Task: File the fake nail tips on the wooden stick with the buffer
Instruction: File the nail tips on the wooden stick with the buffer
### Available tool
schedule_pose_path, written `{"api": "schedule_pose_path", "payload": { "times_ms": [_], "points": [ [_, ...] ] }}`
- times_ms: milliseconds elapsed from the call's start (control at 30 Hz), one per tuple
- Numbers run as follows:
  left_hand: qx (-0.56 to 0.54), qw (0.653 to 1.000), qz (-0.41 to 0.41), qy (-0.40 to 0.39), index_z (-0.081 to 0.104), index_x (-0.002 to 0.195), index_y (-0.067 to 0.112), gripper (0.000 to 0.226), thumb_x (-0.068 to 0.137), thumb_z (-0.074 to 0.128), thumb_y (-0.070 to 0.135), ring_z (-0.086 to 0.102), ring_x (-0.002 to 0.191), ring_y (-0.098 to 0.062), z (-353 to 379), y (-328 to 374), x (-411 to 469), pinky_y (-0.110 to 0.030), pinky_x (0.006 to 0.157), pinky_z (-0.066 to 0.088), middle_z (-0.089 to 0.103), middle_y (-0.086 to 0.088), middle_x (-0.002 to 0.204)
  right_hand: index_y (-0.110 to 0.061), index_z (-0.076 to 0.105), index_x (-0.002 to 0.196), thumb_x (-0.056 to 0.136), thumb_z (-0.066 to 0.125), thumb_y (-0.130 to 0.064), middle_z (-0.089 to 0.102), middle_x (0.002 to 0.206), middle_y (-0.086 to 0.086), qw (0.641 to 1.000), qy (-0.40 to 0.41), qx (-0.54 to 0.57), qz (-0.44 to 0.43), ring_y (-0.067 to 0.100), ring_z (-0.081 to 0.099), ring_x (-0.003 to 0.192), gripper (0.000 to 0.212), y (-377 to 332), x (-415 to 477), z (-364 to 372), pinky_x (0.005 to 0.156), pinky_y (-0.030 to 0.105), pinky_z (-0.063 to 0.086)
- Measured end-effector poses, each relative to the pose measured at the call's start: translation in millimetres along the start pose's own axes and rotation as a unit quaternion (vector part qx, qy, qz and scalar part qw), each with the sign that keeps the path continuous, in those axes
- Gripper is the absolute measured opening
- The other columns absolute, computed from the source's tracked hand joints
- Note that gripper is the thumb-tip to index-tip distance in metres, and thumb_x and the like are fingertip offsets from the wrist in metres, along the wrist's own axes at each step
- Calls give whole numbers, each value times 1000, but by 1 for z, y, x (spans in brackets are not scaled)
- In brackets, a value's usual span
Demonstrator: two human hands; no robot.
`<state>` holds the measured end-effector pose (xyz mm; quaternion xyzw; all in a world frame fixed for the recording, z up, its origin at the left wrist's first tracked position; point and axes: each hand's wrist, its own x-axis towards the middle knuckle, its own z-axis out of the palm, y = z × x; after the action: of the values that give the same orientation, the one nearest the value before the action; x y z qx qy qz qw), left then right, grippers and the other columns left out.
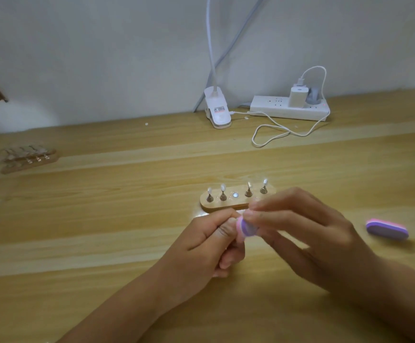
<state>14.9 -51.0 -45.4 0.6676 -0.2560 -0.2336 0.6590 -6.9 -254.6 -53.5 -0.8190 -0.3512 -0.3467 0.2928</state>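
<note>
Spanning the view, the tabletop (102, 231) carries the wooden stick (213, 206) just beyond both hands. The left hand (208, 246) grips a pink-purple buffer (244, 227); the right hand (308, 233) pinches a small blurred piece (255, 201) at its top. A second buffer (387, 229) lies to the right. Four nail tips (223, 187) stand upright on the stick.

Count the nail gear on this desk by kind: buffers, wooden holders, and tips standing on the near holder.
Buffers: 2
Wooden holders: 2
Tips standing on the near holder: 4
Total: 8
</note>
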Motion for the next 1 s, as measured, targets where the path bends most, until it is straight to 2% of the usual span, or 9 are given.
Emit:
{"api": "schedule_pose_path", "payload": {
  "times_ms": [100, 233, 367, 467, 567, 633, 767, 900, 1000],
  "points": [
    [-6, 1000, -9, 5, 51, 69, 19, 30, 96, 39, 25, 28, 50, -12, 1, 4, 1, -27, 47, 21, 34, 0, 55, -2, 74, 106, 95, 61, -10, 68, 100, 10, 1000, 7, 7, 21, 19, 68, 92, 18, 3, 1, -1, 81, 32, 55],
    [1, 1000, -16, 20, 50, 65, 15, 31, 93, 43, 27, 28, 45, -10, 1, 6, 1, -28, 46, 18, 35, 3, 51, -7, 70, 114, 92, 67, -2, 68, 101, 11, 1000, 0, 5, -9, 17, 67, 97, 22, -2, -2, 4, 84, 29, 54],
    [2, 1000, -20, 19, 51, 62, 19, 33, 94, 42, 26, 27, 45, -12, 1, 8, 0, -29, 46, 18, 33, 1, 50, -3, 73, 109, 96, 62, -11, 67, 100, 10, 1000, 12, 16, 18, 18, 67, 94, 18, 2, -1, 1, 81, 32, 55],
    [4, 999, -27, 19, 49, 60, 21, 34, 93, 41, 25, 26, 43, -12, 1, 7, 0, -24, 44, 21, 34, 1, 47, -4, 70, 114, 98, 62, -11, 67, 99, 12, 1000, 11, 15, -7, 19, 67, 95, 18, -3, -2, 6, 84, 29, 54],
    [-18, 998, -52, 17, 48, 58, 22, 35, 91, 39, 25, 24, 44, -14, -3, 7, 0, -21, 43, 22, 31, 0, 47, -2, 75, 104, 94, 64, -11, 67, 98, 12, 999, 7, 0, 36, 21, 69, 91, 17, 8, 0, 0, 81, 33, 55],
    [-37, 997, -68, 15, 48, 58, 22, 34, 90, 39, 26, 25, 44, -13, -4, 8, 1, -19, 42, 25, 31, 1, 48, -5, 74, 105, 92, 65, -11, 67, 99, 9, 998, 18, 15, 54, 19, 69, 94, 16, 10, 2, -4, 83, 32, 56],
    [-52, 996, -70, -13, 43, 61, 18, 32, 92, 38, 23, 24, 44, -13, -5, 7, 1, -21, 42, 24, 28, 2, 48, -13, 71, 114, 99, 62, -10, 66, 103, 10, 999, 1, 39, -9, 17, 66, 97, 18, -3, -2, 4, 86, 26, 52],
    [-74, 992, -101, -33, 44, 61, 22, 32, 92, 38, 26, 22, 44, -12, -8, 8, 1, -20, 41, 21, 26, 4, 50, -3, 73, 108, 94, 64, -8, 67, 100, 14, 1000, -2, 4, 23, 22, 68, 92, 18, 8, 0, 1, 81, 34, 55],
    [-56, 993, -101, -34, 39, 62, 20, 31, 92, 38, 26, 20, 44, -13, -7, 7, 1, -19, 42, 21, 26, 3, 49, -12, 72, 112, 97, 63, -10, 67, 102, 12, 999, -1, 37, -1, 20, 67, 95, 18, 0, -1, 3, 82, 31, 55]
  ]
}}
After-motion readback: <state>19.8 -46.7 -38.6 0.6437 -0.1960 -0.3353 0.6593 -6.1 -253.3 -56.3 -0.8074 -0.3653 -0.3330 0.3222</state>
